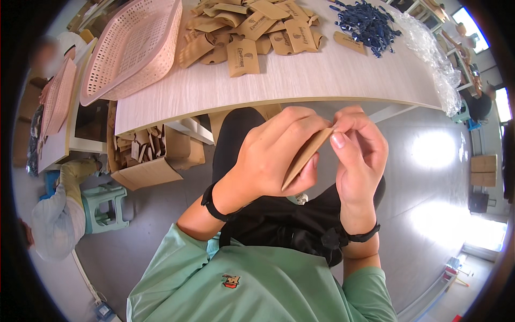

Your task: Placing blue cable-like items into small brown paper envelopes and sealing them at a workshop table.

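Note:
In front of my lap I hold a brown cardboard pillow box (307, 156), seen nearly edge-on. My left hand (276, 147) is closed round its body, with the fingers over the top and the thumb on the far side. At the box's upper end, the thumb and fingers of my right hand (360, 153) pinch the edge. What lies inside the box, if anything, is hidden. Beyond my hands, a heap of similar brown pillow boxes (244, 56) rests on the table (300, 83). To its right lies a tangled pile of small dark-blue corded items (367, 26).
A pink perforated basket (131, 51) stands at the table's left. Clear plastic wrap (429, 51) covers the right edge. Under the table, an open carton (147, 174) contains brown card pieces. A green stool (104, 209) and a seated person are on the left.

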Demonstrator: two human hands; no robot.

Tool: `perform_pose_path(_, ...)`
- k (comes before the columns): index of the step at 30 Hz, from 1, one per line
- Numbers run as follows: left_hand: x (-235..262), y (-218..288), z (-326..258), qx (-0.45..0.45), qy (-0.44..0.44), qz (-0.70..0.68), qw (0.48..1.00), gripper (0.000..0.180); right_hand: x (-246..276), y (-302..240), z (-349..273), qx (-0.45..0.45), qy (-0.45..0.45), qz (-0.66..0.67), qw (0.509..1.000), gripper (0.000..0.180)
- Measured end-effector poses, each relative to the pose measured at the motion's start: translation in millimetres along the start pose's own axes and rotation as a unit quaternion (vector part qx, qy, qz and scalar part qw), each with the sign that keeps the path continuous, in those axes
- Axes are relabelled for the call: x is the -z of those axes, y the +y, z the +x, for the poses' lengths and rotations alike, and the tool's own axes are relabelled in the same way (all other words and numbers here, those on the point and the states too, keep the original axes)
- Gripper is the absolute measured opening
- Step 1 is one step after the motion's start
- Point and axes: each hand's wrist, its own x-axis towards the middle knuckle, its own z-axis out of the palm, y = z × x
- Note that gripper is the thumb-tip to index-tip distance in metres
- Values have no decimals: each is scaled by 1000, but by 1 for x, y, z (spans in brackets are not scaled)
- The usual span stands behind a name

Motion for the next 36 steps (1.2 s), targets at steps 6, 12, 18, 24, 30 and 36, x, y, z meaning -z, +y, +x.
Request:
perform_pose_path(6,-3,2,-2,-22,-11,19,1000,29,6,-3,3,48,-13,-52,997,10)
perform_pose_path(12,-6,2,-3,-33,4,28,999,30,6,-2,2,53,-10,-45,998,9)
perform_pose_path(18,-1,10,-1,81,-22,-96,992,28,5,1,0,138,10,-164,977,10)
perform_pose_path(24,13,18,-1,276,-28,-278,920,37,2,4,3,223,3,-299,928,19)
perform_pose_path(30,28,25,12,464,20,-410,785,54,1,2,5,285,-34,-382,878,24)
perform_pose_path(36,35,10,6,469,15,-500,728,53,18,-2,16,316,-94,-463,823,21)
